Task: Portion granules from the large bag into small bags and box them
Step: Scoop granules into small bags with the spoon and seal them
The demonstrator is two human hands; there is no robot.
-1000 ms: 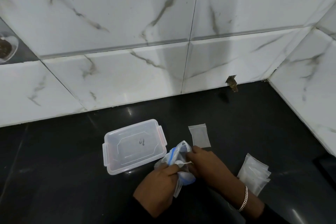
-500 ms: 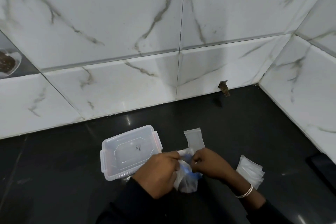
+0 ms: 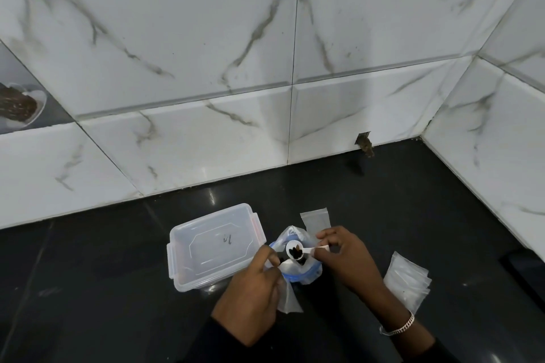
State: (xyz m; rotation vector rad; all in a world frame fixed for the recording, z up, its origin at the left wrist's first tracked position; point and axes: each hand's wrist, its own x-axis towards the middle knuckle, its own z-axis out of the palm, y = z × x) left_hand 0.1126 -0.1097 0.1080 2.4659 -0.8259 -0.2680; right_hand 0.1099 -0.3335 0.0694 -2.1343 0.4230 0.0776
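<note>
on the black counter (image 3: 88, 289), far left of the field: bare dark surface, marbled white wall tiles (image 3: 177, 38) behind it. one tile at the left edge carries a printed picture of a bowl (image 3: 20, 106).

left of centre: clear plastic box (image 3: 212, 247), lid on, flat on the counter. reddish clips show at its short ends. a small dark mark is on the lid; i cannot read it.

my left hand (image 3: 253, 300) sits just right of the box's near corner. fingers curled, thumb and forefinger pinching the left edge of the large bag's mouth. dark sleeve at the wrist.

centre: large bag (image 3: 306, 277), clear plastic with a blue zip rim, mouth held open between my hands. its lower part hangs crumpled below the left hand. dark contents show inside the opening, only partly visible.

over the bag mouth: small white spoon (image 3: 309, 250), bowl facing up, with a few dark granules (image 3: 295, 252) in it. bowl is right above the opening, just beside the box's right end.

my right hand (image 3: 348, 259) grips the spoon handle, fingertips and thumb closed on it. metal bracelet (image 3: 398, 327) on that wrist.

behind the right hand: one small bag (image 3: 315, 219), flat, looks unfilled, its near end hidden by my fingers.

right: stack of small bags (image 3: 408, 286), fanned, on the counter, apart from the hand.

far right: side wall meets the back wall at a corner. a small brown chipped spot (image 3: 365, 144) sits at the wall's base.
</note>
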